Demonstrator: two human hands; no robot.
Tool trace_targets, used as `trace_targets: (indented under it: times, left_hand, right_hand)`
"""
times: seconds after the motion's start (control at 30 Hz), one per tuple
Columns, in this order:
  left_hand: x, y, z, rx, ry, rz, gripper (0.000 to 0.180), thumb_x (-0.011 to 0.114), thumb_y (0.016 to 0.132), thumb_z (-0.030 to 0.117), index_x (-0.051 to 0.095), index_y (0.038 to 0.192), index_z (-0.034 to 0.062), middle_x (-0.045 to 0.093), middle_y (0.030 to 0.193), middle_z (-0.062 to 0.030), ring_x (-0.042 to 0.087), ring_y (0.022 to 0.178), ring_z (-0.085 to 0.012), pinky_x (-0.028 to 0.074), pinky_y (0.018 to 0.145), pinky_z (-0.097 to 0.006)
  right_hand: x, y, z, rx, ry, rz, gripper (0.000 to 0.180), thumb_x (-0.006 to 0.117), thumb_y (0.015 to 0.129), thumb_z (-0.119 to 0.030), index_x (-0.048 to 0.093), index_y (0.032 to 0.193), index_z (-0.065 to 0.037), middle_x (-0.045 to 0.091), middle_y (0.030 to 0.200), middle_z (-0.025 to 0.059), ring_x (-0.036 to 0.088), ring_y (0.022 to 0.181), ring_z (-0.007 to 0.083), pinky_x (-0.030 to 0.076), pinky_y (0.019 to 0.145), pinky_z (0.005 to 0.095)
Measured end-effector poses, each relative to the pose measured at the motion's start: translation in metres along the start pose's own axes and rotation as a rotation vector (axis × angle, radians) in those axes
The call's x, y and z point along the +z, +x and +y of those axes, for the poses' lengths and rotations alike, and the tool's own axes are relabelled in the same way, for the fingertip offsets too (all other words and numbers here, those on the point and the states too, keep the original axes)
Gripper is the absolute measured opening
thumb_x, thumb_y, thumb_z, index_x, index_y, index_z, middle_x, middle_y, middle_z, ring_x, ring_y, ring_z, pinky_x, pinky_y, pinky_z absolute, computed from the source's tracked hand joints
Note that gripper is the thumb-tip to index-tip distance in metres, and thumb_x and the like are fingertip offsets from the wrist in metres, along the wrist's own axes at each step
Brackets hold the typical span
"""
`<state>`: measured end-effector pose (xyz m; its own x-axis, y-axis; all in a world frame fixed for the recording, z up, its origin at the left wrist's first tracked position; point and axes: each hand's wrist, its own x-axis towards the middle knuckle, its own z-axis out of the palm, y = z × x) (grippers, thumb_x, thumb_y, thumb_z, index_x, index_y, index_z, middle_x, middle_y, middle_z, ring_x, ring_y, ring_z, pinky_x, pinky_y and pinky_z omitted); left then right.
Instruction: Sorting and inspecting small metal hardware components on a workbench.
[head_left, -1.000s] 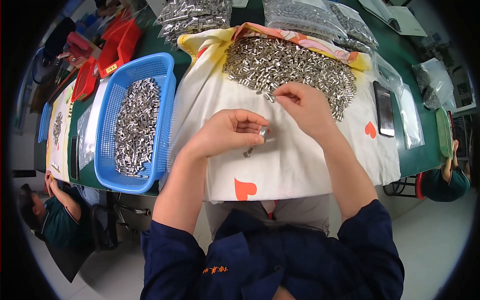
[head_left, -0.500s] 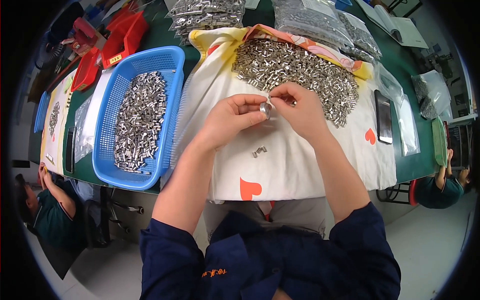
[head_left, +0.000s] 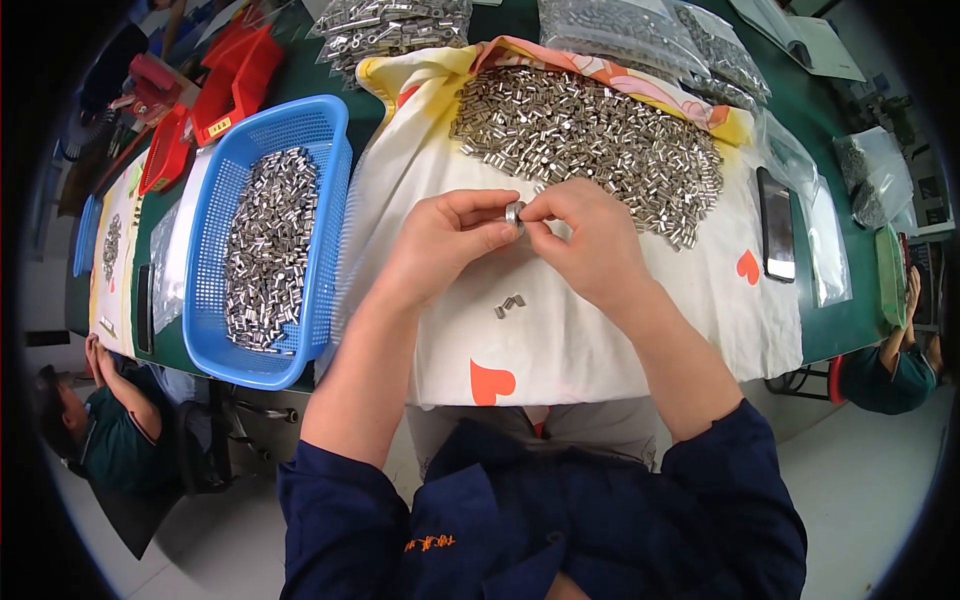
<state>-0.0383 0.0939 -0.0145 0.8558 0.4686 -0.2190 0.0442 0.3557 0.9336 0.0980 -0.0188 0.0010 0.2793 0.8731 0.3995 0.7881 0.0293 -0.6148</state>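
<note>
My left hand (head_left: 445, 240) pinches a short round metal ring (head_left: 514, 214) between thumb and fingers, above the white cloth (head_left: 440, 350). Thumb and forefinger of my right hand (head_left: 590, 240) are pressed together at the ring's right side; anything between them is hidden. Beyond both hands spreads a heap of small metal cylinders (head_left: 590, 140). Closer to me, a few loose cylinders (head_left: 510, 305) lie apart on the cloth.
To the left stands a blue mesh basket (head_left: 208, 290) partly filled with small metal cylinders. Red bins (head_left: 235, 85) are farther back. Bags of metal parts (head_left: 620, 40) line the far side. A phone (head_left: 777, 225) lies at right. Co-workers sit on both sides.
Both hands have shifted slightly left in the picture. My right fingertips have come from just beside the ring to meet it, and the ring has turned a little.
</note>
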Motion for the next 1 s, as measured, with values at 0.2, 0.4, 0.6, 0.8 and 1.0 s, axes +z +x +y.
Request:
trace_targets:
  times: [0.2, 0.4, 0.6, 0.8, 1.0]
  left_hand:
    - [-0.003, -0.001, 0.000, -0.004, 0.015, -0.025, 0.035, 0.061, 0.076, -0.001, 0.053, 0.109, -0.0032, 0.061, 0.093, -0.0083, 0.058, 0.083, -0.0107, 0.046, 0.075, -0.021]
    - [0.001, -0.006, 0.007, -0.069, 0.060, -0.091, 0.034, 0.061, 0.075, -0.001, 0.053, 0.109, -0.0029, 0.061, 0.094, -0.0076, 0.057, 0.085, -0.0099, 0.046, 0.075, -0.021]
    - [0.003, -0.012, 0.006, -0.120, 0.133, -0.246, 0.031, 0.062, 0.073, -0.001, 0.057, 0.104, -0.0004, 0.061, 0.090, -0.0028, 0.057, 0.081, -0.0074, 0.046, 0.074, -0.021]
    - [0.003, -0.012, 0.009, -0.096, 0.154, -0.297, 0.030, 0.063, 0.072, -0.001, 0.058, 0.102, 0.0006, 0.060, 0.088, -0.0016, 0.056, 0.079, -0.0066, 0.046, 0.072, -0.020]
    - [0.001, -0.009, 0.004, -0.100, 0.130, -0.237, 0.030, 0.062, 0.074, -0.001, 0.057, 0.103, 0.0004, 0.060, 0.089, -0.0023, 0.056, 0.080, -0.0070, 0.046, 0.073, -0.021]
  right_hand:
    - [-0.009, 0.004, 0.003, 0.217, 0.302, -0.145, 0.008, 0.061, 0.071, -0.010, 0.061, 0.076, -0.003, 0.061, 0.072, 0.0060, 0.059, 0.066, 0.0150, 0.045, 0.058, 0.0262]
    - [-0.012, 0.008, 0.019, 0.390, 0.531, -0.310, 0.012, 0.063, 0.072, -0.012, 0.061, 0.080, -0.003, 0.059, 0.066, 0.0013, 0.052, 0.059, 0.0072, 0.043, 0.056, 0.0217]
    - [-0.002, 0.007, 0.031, 0.022, -0.132, 0.062, 0.010, 0.061, 0.071, -0.011, 0.062, 0.079, -0.005, 0.058, 0.071, 0.0064, 0.054, 0.071, 0.0194, 0.043, 0.066, 0.0324]
    - [0.014, 0.005, 0.027, -0.010, -0.352, 0.014, 0.008, 0.061, 0.068, -0.009, 0.063, 0.075, -0.008, 0.056, 0.075, 0.0066, 0.051, 0.080, 0.0239, 0.041, 0.072, 0.0349]
    - [0.014, 0.005, 0.029, -0.011, -0.382, -0.023, 0.006, 0.059, 0.067, -0.009, 0.062, 0.072, -0.007, 0.055, 0.076, 0.0060, 0.050, 0.080, 0.0228, 0.041, 0.074, 0.0336]
